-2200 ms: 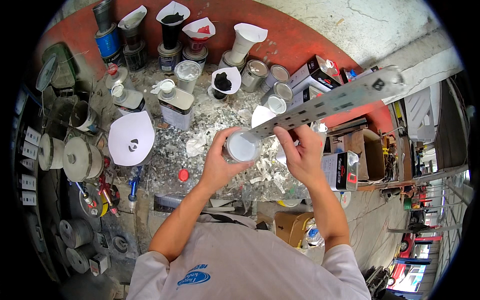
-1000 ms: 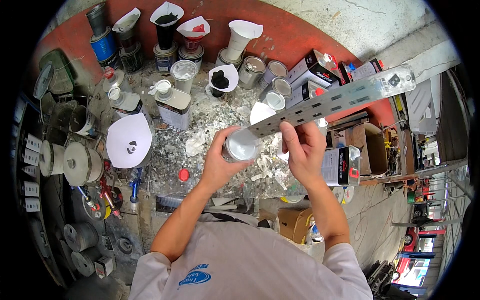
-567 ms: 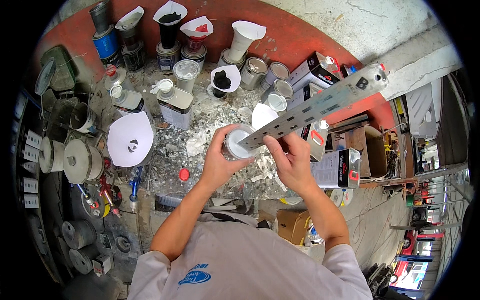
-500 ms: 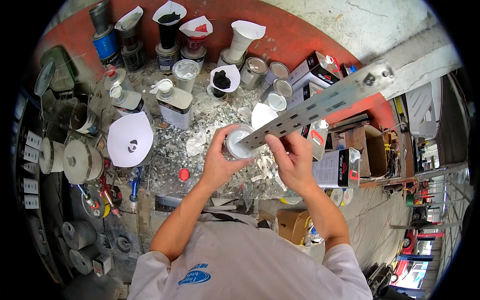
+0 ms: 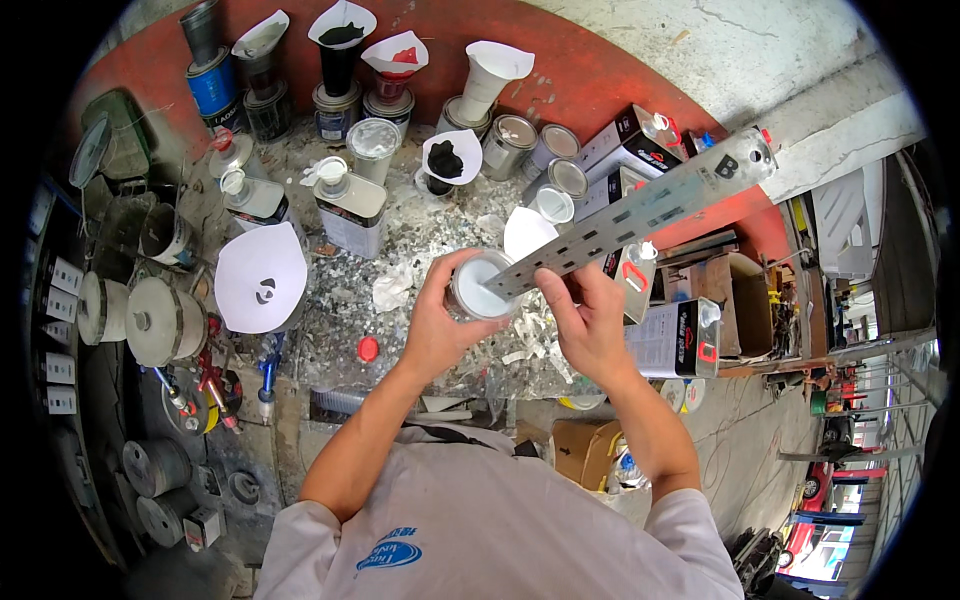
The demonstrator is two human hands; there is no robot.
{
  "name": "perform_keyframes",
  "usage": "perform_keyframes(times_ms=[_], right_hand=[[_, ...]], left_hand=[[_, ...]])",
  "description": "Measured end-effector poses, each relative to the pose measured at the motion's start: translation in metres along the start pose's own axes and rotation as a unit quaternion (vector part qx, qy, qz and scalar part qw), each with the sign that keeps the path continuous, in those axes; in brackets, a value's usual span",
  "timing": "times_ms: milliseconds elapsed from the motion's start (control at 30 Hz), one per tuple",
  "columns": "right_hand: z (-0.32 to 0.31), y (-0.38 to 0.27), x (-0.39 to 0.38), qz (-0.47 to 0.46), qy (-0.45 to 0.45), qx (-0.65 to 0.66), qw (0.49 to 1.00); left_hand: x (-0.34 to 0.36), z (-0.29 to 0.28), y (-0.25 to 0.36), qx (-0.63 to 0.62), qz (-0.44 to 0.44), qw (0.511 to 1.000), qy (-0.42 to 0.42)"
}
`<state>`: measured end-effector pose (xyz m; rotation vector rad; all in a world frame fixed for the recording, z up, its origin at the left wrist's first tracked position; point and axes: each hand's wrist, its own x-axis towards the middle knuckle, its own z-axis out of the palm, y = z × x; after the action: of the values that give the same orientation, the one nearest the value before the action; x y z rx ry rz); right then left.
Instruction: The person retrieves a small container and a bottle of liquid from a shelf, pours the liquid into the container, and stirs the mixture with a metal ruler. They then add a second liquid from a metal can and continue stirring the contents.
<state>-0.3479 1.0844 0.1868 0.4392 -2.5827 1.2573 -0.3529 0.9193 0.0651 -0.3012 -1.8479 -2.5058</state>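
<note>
My left hand is wrapped round a clear cup of whitish liquid, thumb along its near side and fingers on its far left. A long metal mixing ruler with rows of dark marks slants up to the right, its lower end inside the cup. Close to that lower end, my right hand pinches the ruler between thumb and fingers. Just beyond the cup lies a white paper strainer. A crumpled white rag and a red cap rest left of my left hand.
The workbench is crusted with paint spots. Paint cans and cups with paper strainers line its back. Rectangular metal tins stand at the right. To the left are solvent tins, a large paper strainer and spray guns.
The ruler's upper end has shifted slightly down and left and looks sharper, with its lower end still in the cup. Both hands stay nearly in place.
</note>
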Motion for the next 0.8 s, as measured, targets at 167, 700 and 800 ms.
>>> perform_keyframes(times_ms=[167,700,800], right_hand=[[-0.001,-0.007,-0.001,0.026,0.027,0.061,0.997],[0.011,0.015,-0.005,0.093,0.075,0.147,0.982],[-0.002,0.011,-0.001,0.095,0.121,0.222,0.963]], left_hand=[[-0.001,0.002,0.000,0.007,-0.008,1.000,-0.005],[-0.002,0.004,0.001,-0.003,-0.009,1.000,0.004],[-0.001,0.002,-0.004,0.015,-0.002,1.000,0.005]])
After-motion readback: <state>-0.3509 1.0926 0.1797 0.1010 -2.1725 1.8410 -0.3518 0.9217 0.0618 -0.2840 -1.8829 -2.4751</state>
